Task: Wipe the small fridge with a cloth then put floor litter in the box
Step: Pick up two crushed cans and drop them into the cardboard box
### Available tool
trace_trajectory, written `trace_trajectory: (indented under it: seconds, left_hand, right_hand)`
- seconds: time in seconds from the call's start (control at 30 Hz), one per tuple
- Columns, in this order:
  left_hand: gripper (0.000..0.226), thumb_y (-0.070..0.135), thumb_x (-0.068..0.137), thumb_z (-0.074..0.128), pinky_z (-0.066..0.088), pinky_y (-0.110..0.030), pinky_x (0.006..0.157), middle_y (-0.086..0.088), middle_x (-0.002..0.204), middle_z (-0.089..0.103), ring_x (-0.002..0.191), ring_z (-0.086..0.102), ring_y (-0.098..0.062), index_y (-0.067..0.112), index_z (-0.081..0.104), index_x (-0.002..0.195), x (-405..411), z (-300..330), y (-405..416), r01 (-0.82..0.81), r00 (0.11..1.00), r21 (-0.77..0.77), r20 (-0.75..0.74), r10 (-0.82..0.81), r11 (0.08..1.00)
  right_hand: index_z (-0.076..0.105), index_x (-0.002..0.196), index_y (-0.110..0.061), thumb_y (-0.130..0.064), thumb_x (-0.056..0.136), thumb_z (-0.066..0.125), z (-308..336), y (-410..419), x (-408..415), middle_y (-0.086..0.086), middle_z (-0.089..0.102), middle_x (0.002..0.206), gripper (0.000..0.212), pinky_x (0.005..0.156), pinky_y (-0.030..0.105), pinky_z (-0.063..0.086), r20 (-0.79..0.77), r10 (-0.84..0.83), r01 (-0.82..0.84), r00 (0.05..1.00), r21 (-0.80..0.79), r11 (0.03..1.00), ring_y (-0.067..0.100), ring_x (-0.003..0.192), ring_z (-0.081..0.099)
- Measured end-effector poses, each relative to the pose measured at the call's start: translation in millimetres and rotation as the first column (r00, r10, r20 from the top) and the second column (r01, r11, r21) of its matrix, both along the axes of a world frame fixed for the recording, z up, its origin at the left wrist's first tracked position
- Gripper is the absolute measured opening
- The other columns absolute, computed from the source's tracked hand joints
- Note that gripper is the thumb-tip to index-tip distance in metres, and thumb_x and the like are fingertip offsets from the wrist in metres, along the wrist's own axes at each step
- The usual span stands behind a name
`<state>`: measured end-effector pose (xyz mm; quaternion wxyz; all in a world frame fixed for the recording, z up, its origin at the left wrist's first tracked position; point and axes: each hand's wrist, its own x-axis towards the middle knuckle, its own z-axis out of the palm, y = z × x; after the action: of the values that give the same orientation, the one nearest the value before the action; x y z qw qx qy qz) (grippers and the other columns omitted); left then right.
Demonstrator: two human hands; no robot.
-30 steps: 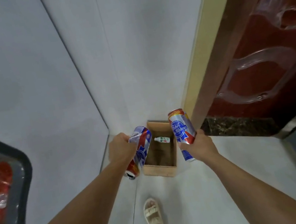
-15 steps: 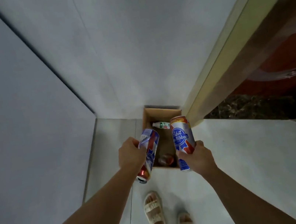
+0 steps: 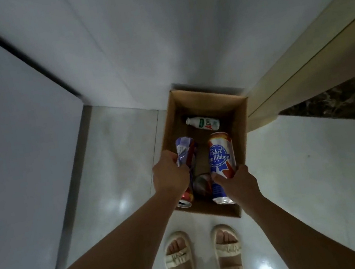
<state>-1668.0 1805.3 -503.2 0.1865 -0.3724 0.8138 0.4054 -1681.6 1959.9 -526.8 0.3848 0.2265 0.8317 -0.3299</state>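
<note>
Fingers [image 3: 219,177] of the right hand [image 3: 238,185] wrap the lower half of an upright Pabst can [image 3: 221,162], while the left hand [image 3: 170,177] clamps a crumpled can [image 3: 184,156], tilted, opening toward the floor. Both cans hang over the open cardboard box [image 3: 244,128], which sits on the pale floor [image 3: 305,172] in the corner against the wall. Inside lie a small white bottle [image 3: 203,124] at the far end and, between the hands, what looks like another can [image 3: 201,182]. Sandalled feet [image 3: 202,253] stand just short of the box.
</note>
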Motion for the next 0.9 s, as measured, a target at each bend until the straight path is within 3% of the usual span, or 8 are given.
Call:
trace_trajectory:
  seconds: [0.2, 0.47, 0.57, 0.67, 0.77, 0.9]
  left_hand:
    - [0.020, 0.016, 0.090, 0.056, 0.043, -0.023, 0.064, 0.000, 0.094, 0.057, 0.081, 0.056, -0.014, 0.015, 0.050, 0.109, -5.5, -101.7, 13.2, 0.027, 0.999, -0.023, 0.045, -0.026, 0.999]
    - [0.026, 0.014, 0.088, 0.058, 0.050, -0.031, 0.075, -0.011, 0.111, 0.061, 0.102, 0.061, -0.027, 0.010, 0.050, 0.112, -6.5, -185.7, 18.0, 0.043, 0.992, -0.040, 0.118, -0.038, 0.998]
    - [0.028, 0.013, 0.088, 0.056, 0.048, -0.032, 0.076, -0.012, 0.114, 0.060, 0.104, 0.059, -0.028, 0.011, 0.049, 0.114, -3.4, -192.9, 20.1, 0.059, 0.986, -0.033, 0.157, -0.053, 0.998]
    - [0.035, 0.012, 0.087, 0.057, 0.051, -0.038, 0.085, -0.011, 0.118, 0.059, 0.109, 0.058, -0.030, 0.014, 0.047, 0.120, -0.3, -184.0, 19.9, 0.083, 0.977, -0.021, 0.197, -0.078, 0.996]
    - [0.037, 0.014, 0.087, 0.058, 0.051, -0.037, 0.087, -0.008, 0.117, 0.061, 0.107, 0.060, -0.026, 0.016, 0.047, 0.122, 3.3, -161.4, 20.0, 0.103, 0.975, -0.028, 0.203, -0.095, 0.994]
    - [0.031, 0.020, 0.089, 0.057, 0.053, -0.035, 0.082, -0.004, 0.111, 0.064, 0.096, 0.062, -0.022, 0.019, 0.047, 0.119, 2.8, -110.7, 19.8, 0.096, 0.981, -0.017, 0.173, -0.092, 0.995]
  right_hand:
    - [0.032, 0.137, -0.011, -0.047, 0.081, 0.066, -114.2, -13.0, -8.4, 0.012, 0.051, 0.130, 0.075, 0.085, 0.032, 0.048, 0.071, 0.010, -0.013, 0.997, 0.048, 0.999, 0.028, 0.113, 0.055]
    - [0.032, 0.138, -0.009, -0.033, 0.081, 0.071, -206.5, -18.2, -2.1, 0.015, 0.046, 0.133, 0.073, 0.072, 0.031, 0.043, 0.149, -0.153, 0.154, 0.977, 0.005, 0.988, 0.031, 0.115, 0.053]
    - [0.031, 0.137, -0.008, -0.033, 0.081, 0.071, -214.9, -18.9, -2.0, 0.017, 0.047, 0.132, 0.073, 0.069, 0.032, 0.044, 0.169, -0.167, 0.167, 0.971, 0.015, 0.986, 0.034, 0.113, 0.054]
    - [0.033, 0.136, -0.006, -0.038, 0.082, 0.069, -206.3, -18.4, -3.0, 0.018, 0.051, 0.128, 0.072, 0.071, 0.033, 0.046, 0.191, -0.136, 0.135, 0.972, 0.020, 0.991, 0.034, 0.107, 0.056]
    - [0.031, 0.139, -0.009, -0.039, 0.082, 0.068, -181.7, -16.9, -0.6, 0.014, 0.052, 0.124, 0.074, 0.064, 0.029, 0.044, 0.215, -0.091, 0.093, 0.972, 0.003, 0.996, 0.023, 0.083, 0.054]
    - [0.032, 0.137, -0.012, -0.039, 0.083, 0.066, -131.6, -17.2, -2.4, 0.008, 0.051, 0.118, 0.069, 0.069, 0.027, 0.039, 0.182, 0.040, -0.045, 0.983, 0.022, 0.999, 0.017, 0.087, 0.049]
